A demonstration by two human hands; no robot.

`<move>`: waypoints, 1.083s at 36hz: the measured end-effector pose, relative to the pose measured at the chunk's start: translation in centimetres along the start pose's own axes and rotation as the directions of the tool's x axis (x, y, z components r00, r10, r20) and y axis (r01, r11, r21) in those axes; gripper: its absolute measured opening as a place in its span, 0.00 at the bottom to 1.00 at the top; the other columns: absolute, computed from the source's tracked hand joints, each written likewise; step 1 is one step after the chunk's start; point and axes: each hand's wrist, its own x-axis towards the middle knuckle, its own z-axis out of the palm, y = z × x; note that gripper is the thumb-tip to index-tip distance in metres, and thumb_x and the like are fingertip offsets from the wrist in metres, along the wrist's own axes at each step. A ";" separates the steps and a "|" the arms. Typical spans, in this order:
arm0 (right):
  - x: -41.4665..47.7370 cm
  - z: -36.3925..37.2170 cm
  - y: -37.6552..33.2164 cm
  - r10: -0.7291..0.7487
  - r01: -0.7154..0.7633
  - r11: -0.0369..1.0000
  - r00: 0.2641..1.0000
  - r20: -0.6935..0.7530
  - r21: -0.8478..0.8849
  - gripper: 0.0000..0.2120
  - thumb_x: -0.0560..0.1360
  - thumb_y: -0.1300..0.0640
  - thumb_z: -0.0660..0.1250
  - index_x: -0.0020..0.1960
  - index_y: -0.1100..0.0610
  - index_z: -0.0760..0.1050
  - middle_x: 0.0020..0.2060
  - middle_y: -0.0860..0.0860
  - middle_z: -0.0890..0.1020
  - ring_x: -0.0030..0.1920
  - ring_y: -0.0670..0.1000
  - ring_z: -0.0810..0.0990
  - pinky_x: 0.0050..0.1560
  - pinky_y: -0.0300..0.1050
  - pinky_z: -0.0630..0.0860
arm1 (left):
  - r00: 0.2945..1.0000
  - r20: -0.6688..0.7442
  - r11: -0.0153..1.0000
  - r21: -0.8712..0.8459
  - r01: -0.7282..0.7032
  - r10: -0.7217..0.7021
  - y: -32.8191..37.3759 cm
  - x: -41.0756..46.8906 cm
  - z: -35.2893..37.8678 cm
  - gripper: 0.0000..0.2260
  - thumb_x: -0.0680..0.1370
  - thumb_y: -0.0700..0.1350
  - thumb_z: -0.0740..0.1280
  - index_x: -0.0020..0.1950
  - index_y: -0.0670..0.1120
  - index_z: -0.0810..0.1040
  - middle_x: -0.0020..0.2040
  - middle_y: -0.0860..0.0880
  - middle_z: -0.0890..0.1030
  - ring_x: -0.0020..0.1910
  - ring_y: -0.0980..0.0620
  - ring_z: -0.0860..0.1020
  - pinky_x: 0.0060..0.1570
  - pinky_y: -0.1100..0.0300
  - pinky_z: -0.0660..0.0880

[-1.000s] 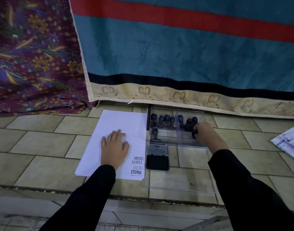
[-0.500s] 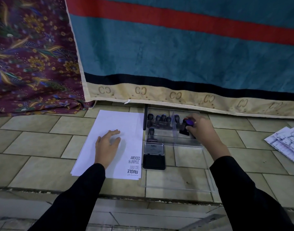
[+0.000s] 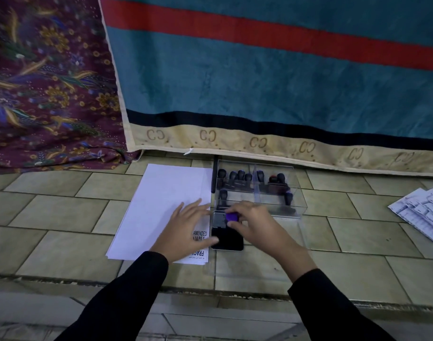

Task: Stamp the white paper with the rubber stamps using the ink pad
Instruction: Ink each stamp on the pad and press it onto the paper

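A teal blanket [image 3: 259, 82] with one red stripe hangs along the far edge of the tiled floor [image 3: 63, 212], its top cut off by the frame. A floral cloth [image 3: 50, 82] fills the far left corner.

One white paper [image 3: 161, 198] lies mid-floor. Its right near corner bears black imprints, "AMENDED" legible and two more partly covered by the left hand [image 3: 188, 232]. That hand lies flat on the paper, fingers straight and relaxed, its thumb tip at the left rim of the ink pad [image 3: 226, 239].

Just right of the paper stands a clear box [image 3: 296, 193] holding rubber stamps [image 3: 240, 174]. About nine dark handles show, but the clear walls blur the count.

The one ink pad lies open, touching the box's near wall. Above its far end the right hand [image 3: 254, 225] pinches a purple-topped stamp [image 3: 232, 216], whose base is hidden by the fingers.

Printed sheets [image 3: 422, 212] fan out at the right edge, cut off.
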 end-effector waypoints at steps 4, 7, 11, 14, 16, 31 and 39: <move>-0.1 0.4 -0.3 -0.014 0.014 1.000 1.000 0.025 -0.005 0.13 0.73 0.57 0.69 0.57 0.55 0.77 0.52 0.52 0.80 0.49 0.49 0.78 0.53 0.43 0.76 | 0.998 0.060 0.999 0.033 -0.003 0.001 0.4 -0.1 0.8 0.42 0.64 0.77 0.63 0.72 0.57 0.64 0.74 0.63 0.62 0.73 0.70 0.46 0.75 0.57 0.42; -0.3 0.6 -0.3 -0.024 0.024 1.000 0.999 0.027 -0.010 0.12 0.73 0.56 0.69 0.56 0.55 0.77 0.49 0.51 0.80 0.45 0.47 0.77 0.49 0.38 0.76 | 0.999 0.048 0.998 0.055 0.002 -0.005 0.3 -0.2 1.2 0.42 0.63 0.76 0.63 0.72 0.57 0.65 0.72 0.63 0.64 0.73 0.69 0.47 0.75 0.55 0.42; -0.5 1.0 -0.5 -0.014 0.014 1.000 1.000 0.023 -0.006 0.11 0.72 0.56 0.70 0.54 0.56 0.78 0.49 0.52 0.79 0.45 0.50 0.78 0.49 0.45 0.77 | 0.999 0.032 0.999 0.052 0.017 -0.019 0.2 -0.1 1.4 0.38 0.65 0.73 0.65 0.71 0.58 0.67 0.71 0.65 0.65 0.73 0.68 0.48 0.76 0.54 0.44; -0.5 1.2 -0.5 -0.007 0.007 1.000 1.000 0.016 -0.008 0.11 0.71 0.57 0.71 0.52 0.57 0.78 0.48 0.53 0.80 0.45 0.51 0.79 0.49 0.48 0.77 | 0.999 0.025 0.999 0.040 0.032 -0.033 0.1 0.0 1.4 0.38 0.64 0.73 0.66 0.70 0.58 0.67 0.71 0.65 0.66 0.74 0.67 0.50 0.75 0.55 0.44; -0.6 1.1 -0.5 0.001 -0.001 1.000 0.999 0.032 0.000 0.11 0.70 0.57 0.73 0.52 0.58 0.79 0.47 0.52 0.80 0.46 0.51 0.79 0.50 0.47 0.78 | 0.999 0.019 0.999 0.037 0.037 -0.037 0.0 0.0 1.5 0.39 0.64 0.74 0.66 0.70 0.57 0.68 0.71 0.64 0.66 0.73 0.67 0.50 0.75 0.56 0.44; -0.3 1.2 -0.5 0.056 -0.057 0.998 0.998 0.042 0.004 0.11 0.70 0.58 0.73 0.52 0.57 0.79 0.48 0.53 0.81 0.46 0.52 0.80 0.52 0.49 0.78 | 0.996 -0.052 0.995 -0.072 0.065 -0.069 -0.7 0.2 0.1 0.24 0.73 0.67 0.64 0.66 0.60 0.70 0.68 0.67 0.67 0.73 0.67 0.56 0.74 0.58 0.46; 2.0 1.9 -2.0 0.003 0.006 0.996 0.995 -0.096 0.092 0.14 0.73 0.57 0.70 0.57 0.57 0.78 0.52 0.53 0.81 0.48 0.51 0.80 0.54 0.44 0.78 | 0.909 -0.220 0.926 0.053 0.374 -0.354 -3.5 1.0 -0.9 0.14 0.81 0.48 0.60 0.67 0.51 0.73 0.75 0.53 0.66 0.77 0.52 0.56 0.75 0.45 0.47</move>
